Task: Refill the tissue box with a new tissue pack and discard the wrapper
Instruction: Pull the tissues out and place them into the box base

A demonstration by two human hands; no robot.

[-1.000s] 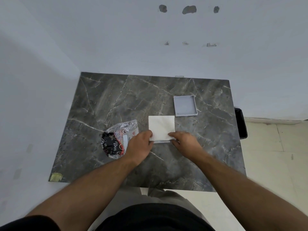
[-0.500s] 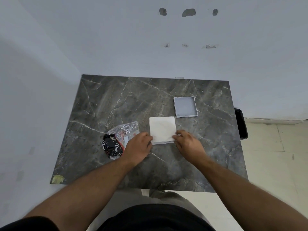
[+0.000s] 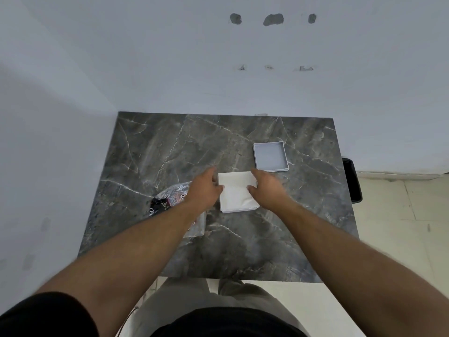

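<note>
The open white tissue box (image 3: 237,207), filled with a stack of white tissues (image 3: 235,189), lies at the middle of the dark marble table (image 3: 170,147). My left hand (image 3: 204,188) lies against the box's left side, fingers stretched forward past its far corner. My right hand (image 3: 267,188) covers the box's right edge, thumb on top of the tissues. The grey lid (image 3: 270,156) lies upside down just beyond and to the right. The crumpled clear and black wrapper (image 3: 167,201) lies left of the box, partly under my left forearm.
A black bin (image 3: 352,181) stands on the floor against the table's right edge. White walls close in the table at the back and left. The tiled floor lies to the right.
Both hands slid forward from the box's near edge to its left and right sides. The box, lid and wrapper stay where they were.
</note>
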